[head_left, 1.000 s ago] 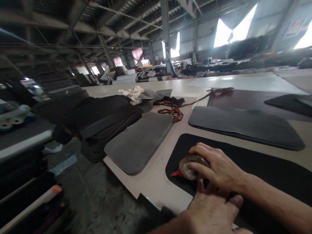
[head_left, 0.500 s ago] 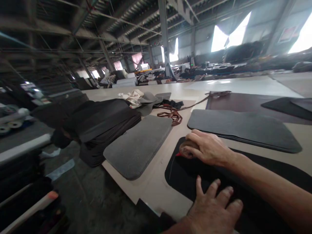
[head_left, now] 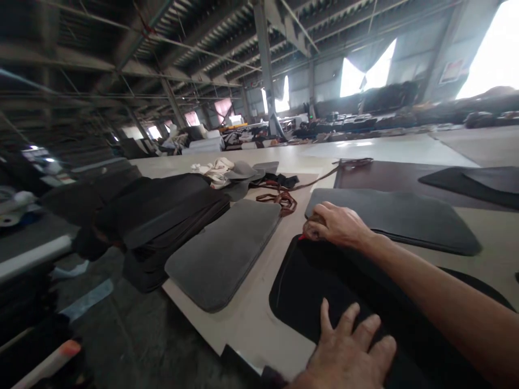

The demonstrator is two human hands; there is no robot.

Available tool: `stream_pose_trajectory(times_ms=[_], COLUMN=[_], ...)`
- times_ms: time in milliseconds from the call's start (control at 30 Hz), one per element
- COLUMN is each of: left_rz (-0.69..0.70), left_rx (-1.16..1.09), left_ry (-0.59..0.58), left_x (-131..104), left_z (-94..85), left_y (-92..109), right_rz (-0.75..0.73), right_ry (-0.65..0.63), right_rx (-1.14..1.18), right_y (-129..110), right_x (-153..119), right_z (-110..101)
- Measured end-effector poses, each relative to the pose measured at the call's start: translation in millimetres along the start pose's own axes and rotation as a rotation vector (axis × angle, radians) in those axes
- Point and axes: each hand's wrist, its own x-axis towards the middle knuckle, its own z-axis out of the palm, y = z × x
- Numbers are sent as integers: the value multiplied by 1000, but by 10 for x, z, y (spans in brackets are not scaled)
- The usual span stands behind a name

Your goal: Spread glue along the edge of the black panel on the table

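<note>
A black mat [head_left: 298,286] with rounded corners lies on the table, a faint pale line running along its left edge. My left hand [head_left: 351,346] rests on it palm down with the fingers spread. At the mat's far left corner, my right hand [head_left: 336,224] is closed round a small tool with a red tip [head_left: 302,236]. The tip touches the mat near its edge; most of the tool is hidden in my fingers, so its kind does not show.
Grey mats [head_left: 225,254] lie to the left, and another grey mat stack [head_left: 389,213] sits beyond my right hand. A tall pile of black sheets [head_left: 170,216] stands at the table's left side. Brown straps [head_left: 284,201] and a white cloth [head_left: 217,170] lie farther back.
My right hand has moved the red-tipped tool along the mat's left edge, away from me to the far corner. My left hand stays flat on the mat. The camera view has shifted slightly.
</note>
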Motion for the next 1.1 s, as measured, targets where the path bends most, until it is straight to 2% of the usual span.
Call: stream_pose_trajectory(times_ms=[267, 467, 700, 933, 1033, 1100], left_rz=[-1, -14, -50, -177, -237, -258], left_rx=[-29, 3, 32, 124, 163, 195], left_ry=[6, 63, 103, 114, 72, 49], left_x=[1, -14, -13, 60, 92, 119], left_z=[58, 80, 78, 114, 43, -84], left_y=[-67, -42, -37, -33, 16, 45], right_rz=[36, 84, 181, 303, 344, 379], right_ry=[-42, -106, -151, -168, -192, -206], right_rx=[-26, -52, -91, -138, -148, -155], right_y=[101, 329, 754, 1094, 1188, 1230], right_x=[78, -43, -510, -1099, -1324, -1460], right_z=[-122, -307, -539, -739, -849, -922])
